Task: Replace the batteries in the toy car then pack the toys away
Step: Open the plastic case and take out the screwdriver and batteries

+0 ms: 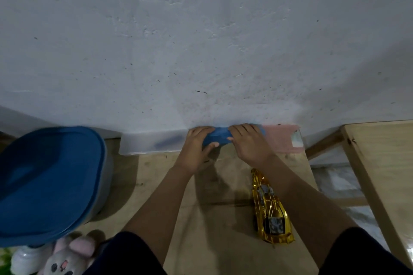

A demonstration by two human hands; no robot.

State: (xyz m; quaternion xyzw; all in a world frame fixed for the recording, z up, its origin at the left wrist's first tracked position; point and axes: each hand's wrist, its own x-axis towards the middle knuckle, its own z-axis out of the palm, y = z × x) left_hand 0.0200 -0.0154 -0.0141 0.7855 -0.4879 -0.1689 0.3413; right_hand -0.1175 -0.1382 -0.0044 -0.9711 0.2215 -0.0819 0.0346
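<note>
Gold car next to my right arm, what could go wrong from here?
The gold car lies close under your right arm and near the table's right edge, so pulling that arm back could sweep it off. Your left hand and right hand both grip a blue object over the clear box by the wall. If it slips, it may drop in.

Short dark navy sleeves (127, 254), bare forearms (156, 198) — bare hands (196, 145)

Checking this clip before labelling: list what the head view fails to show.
Head view:
Blue object: mostly covered by left hand and right hand; identity unclear.
Translucent box: contents blurred behind its frosted wall.
Gold toy car: underside faces the table, hidden.
Plush bunny: cut by bottom edge.
</note>
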